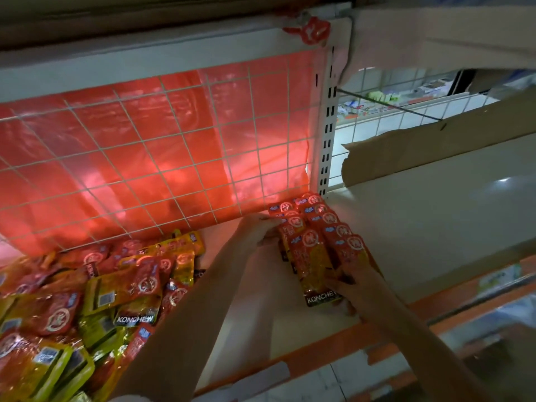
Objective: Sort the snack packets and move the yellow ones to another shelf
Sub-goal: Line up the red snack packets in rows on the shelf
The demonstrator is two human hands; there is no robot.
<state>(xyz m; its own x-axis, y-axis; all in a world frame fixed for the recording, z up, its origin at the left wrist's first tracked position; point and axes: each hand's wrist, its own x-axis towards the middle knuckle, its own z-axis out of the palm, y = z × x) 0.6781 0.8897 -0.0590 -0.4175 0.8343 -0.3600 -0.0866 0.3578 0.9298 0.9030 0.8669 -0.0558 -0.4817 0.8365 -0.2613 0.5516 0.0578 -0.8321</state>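
– Nearest, what do you see?
– Both forearms reaching over the orange front lip [333,348] of a pale shelf [249,323] in dim light. Behind stands a white wire grid [162,158] backed with red plastic sheet [95,146].
– Hands?
– Left hand [256,230] curls against the far end of a red packet row [319,236]; right hand [352,288] grips the nearest packet's bottom end.
– Any writing?
– "KONCHEW" there, and again in the loose red-and-yellow packet pile [87,303] left of the left arm.
– Room?
– Bare shelf between the arms. Torn cardboard [435,146] beyond the right hand.
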